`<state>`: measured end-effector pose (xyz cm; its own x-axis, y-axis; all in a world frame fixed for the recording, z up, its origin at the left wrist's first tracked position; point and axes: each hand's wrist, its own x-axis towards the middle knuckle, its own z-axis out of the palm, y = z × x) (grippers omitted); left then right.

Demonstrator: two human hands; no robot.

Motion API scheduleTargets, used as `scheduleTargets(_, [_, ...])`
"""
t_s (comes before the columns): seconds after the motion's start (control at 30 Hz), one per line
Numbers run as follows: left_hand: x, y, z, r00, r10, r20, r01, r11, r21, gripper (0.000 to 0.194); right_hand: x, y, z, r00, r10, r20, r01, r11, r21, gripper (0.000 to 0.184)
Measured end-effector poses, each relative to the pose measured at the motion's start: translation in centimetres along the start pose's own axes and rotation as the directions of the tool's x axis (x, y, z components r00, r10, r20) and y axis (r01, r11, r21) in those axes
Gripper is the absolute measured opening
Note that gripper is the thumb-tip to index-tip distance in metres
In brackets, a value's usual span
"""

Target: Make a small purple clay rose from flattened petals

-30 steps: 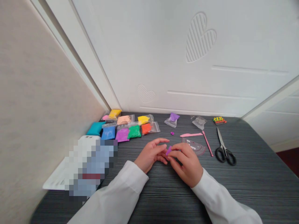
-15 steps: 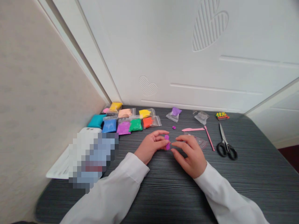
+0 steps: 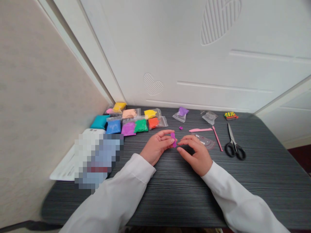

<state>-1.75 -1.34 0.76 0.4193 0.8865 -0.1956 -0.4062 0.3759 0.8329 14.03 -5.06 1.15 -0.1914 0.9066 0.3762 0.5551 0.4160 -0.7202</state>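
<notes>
Between the thumb and fingers of my left hand point(image 3: 157, 147) is a small strip of purple clay point(image 3: 173, 139), held above the dark table point(image 3: 167, 197). Facing it from the right, my right hand point(image 3: 195, 153) has its fingers curved and apart, with the tips close to the clay strip and nothing visible between them. A little purple clay piece point(image 3: 180, 128) lies on the table just beyond my hands. Partly behind my right hand is a clear plastic sheet point(image 3: 206, 141).
Several bags of coloured clay, such as the green bag point(image 3: 141, 125), lie at the back left beside a white tray point(image 3: 65, 165). A purple clay bag point(image 3: 182, 112), a pink knife point(image 3: 200, 129), a pink stick point(image 3: 217, 139), scissors point(image 3: 233, 144) and a yellow-red clay piece point(image 3: 230, 116) lie behind and to the right.
The view has shifted slightly, so the table things appear a little higher. The purple clay, earlier showing rounded lobes, now looks like a straighter strip. Both hands keep nearly the same pose.
</notes>
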Motion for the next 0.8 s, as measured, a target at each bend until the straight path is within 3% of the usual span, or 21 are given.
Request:
scheduleTargets(0.3, [0.12, -0.26, 0.06, 1.0, 0.01, -0.005, -0.01, 0.998, -0.067, 0.031, 0.0, -0.18, 0.32, 1.0, 0.025, 0.006, -0.025, 0.999, 0.032, 0.012])
scheduleTargets(0.53, [0.01, -0.25, -0.13, 1.0, -0.013, -0.012, 0.012, 1.0, -0.019, 0.034, -0.03, -0.43, 0.27, 1.0, 0.031, 0.007, -0.031, 0.998, 0.056, 0.012])
scheduleTargets(0.8, [0.05, -0.41, -0.2, 0.999, 0.042, -0.012, -0.041, 0.997, 0.071, 0.035, 0.03, -0.26, 0.22, 0.995, 0.094, -0.021, -0.091, 0.99, 0.11, 0.014])
